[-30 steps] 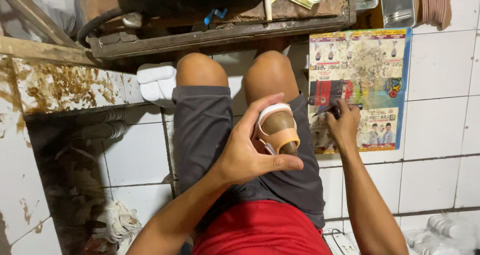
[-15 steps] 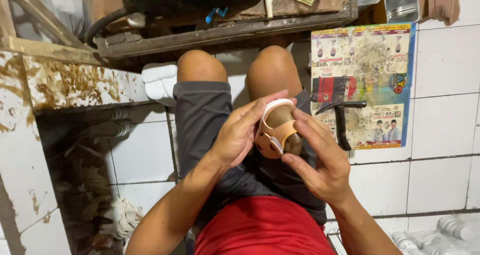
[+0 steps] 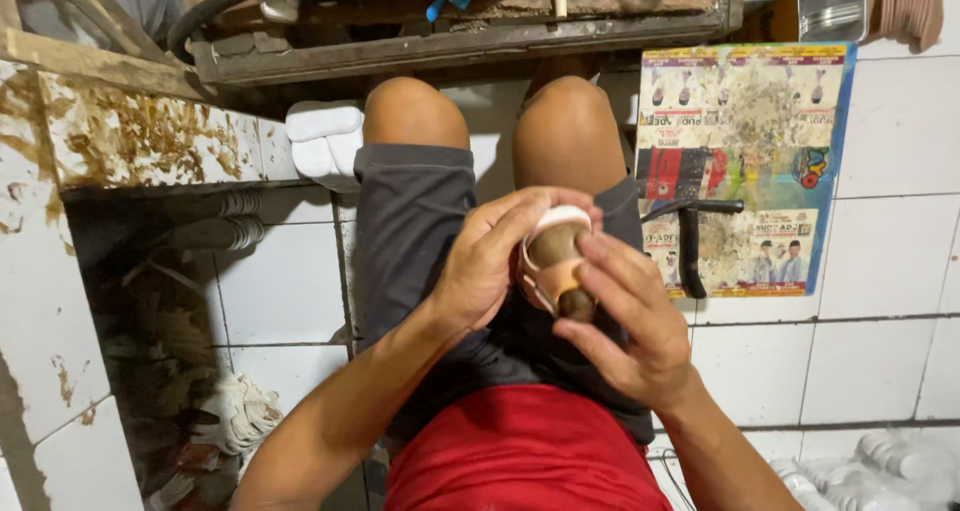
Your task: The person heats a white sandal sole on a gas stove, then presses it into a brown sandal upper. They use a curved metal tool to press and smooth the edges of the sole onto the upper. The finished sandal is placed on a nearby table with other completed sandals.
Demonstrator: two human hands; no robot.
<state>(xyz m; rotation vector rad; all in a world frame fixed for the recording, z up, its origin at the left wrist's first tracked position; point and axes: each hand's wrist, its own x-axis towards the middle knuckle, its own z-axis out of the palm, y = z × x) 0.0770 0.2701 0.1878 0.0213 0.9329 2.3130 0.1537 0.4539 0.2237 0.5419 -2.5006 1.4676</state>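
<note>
Your right hand has left the hammer, which now lies alone on the printed poster spread over the tiled floor, and has come in to join your left hand on the small sandal. You hold the sandal above your lap, over the grey shorts, with the left grip wrapped around its white-edged sole from the side and the right grip pinched on its brown toe end, so both are closed on it. I judge that the main risk is a slip: the right fingertips cover only a narrow tip, and pressing or twisting there could pop the sandal out toward the floor. Squeezing hard with the left could also bend the thin strap out of place.
</note>
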